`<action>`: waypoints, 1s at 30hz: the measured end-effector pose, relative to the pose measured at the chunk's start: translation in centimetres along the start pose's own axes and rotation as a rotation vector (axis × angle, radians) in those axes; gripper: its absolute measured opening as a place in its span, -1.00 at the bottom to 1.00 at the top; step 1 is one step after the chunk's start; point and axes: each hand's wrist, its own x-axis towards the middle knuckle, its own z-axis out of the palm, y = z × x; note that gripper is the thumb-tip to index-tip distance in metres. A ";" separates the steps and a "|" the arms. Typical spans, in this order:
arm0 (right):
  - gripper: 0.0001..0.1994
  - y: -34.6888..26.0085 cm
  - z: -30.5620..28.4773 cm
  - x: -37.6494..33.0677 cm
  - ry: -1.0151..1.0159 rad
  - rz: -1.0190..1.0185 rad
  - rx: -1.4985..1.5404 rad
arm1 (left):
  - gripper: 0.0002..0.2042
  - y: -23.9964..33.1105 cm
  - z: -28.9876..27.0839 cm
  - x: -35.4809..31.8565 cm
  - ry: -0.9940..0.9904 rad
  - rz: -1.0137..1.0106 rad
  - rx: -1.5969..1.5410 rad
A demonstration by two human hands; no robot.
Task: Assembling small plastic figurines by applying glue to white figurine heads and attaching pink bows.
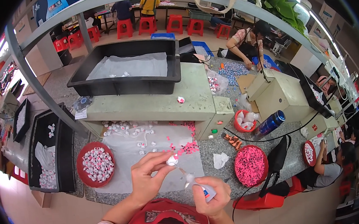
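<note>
My left hand [146, 176] pinches a small white round cap-like piece [172, 160] between thumb and fingertips, just above the bench's front edge. My right hand [212, 194] grips a small white squeeze bottle with a clear nozzle [193, 181], its tip pointing up-left toward the white piece and almost touching it. Under both hands lies a translucent plastic sheet [127, 155] with scattered white pieces and small pink bits [187, 147]. A red round bowl of white pieces [96, 163] stands left of my left hand. A red bowl full of pink bits [251, 165] sits to the right.
A large black tray [126, 84] sits on a pale raised platform [153, 103] behind the sheet. Another black tray [48, 151] stands at the left. A blue bottle [270, 124] and a small red cup [244, 121] lie to the right. Other people work at the right and behind.
</note>
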 end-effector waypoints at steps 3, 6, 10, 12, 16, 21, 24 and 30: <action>-0.84 -0.2 -0.1 -0.3 -0.002 0.072 -0.024 | -0.70 0.1 0.0 0.0 -0.005 -0.075 -0.103; -0.84 0.0 -0.2 -0.5 -0.002 0.079 -0.024 | -0.69 -0.2 -0.1 -0.1 -0.012 -0.193 -0.240; -0.84 0.0 -0.1 -0.4 0.017 0.047 0.003 | -0.69 -0.1 -0.2 0.0 -0.023 -0.300 -0.335; -0.84 0.1 -0.1 -0.3 0.017 0.039 0.001 | -0.69 -0.2 -0.3 0.1 -0.035 -0.307 -0.342; -0.82 0.1 -0.2 -0.3 0.000 0.029 0.032 | -0.69 -0.2 -0.6 0.1 -0.038 -0.325 -0.376; -0.81 0.5 -0.4 -0.4 0.012 0.022 0.044 | -0.69 -0.2 -0.6 0.2 -0.037 -0.327 -0.402; -0.82 0.3 -0.5 -0.4 0.007 0.029 0.022 | -0.69 -0.4 -0.8 0.1 -0.029 -0.323 -0.396; -0.83 0.0 -0.5 -0.3 -0.015 0.032 0.020 | -0.68 -0.7 -0.7 0.1 -0.035 -0.317 -0.391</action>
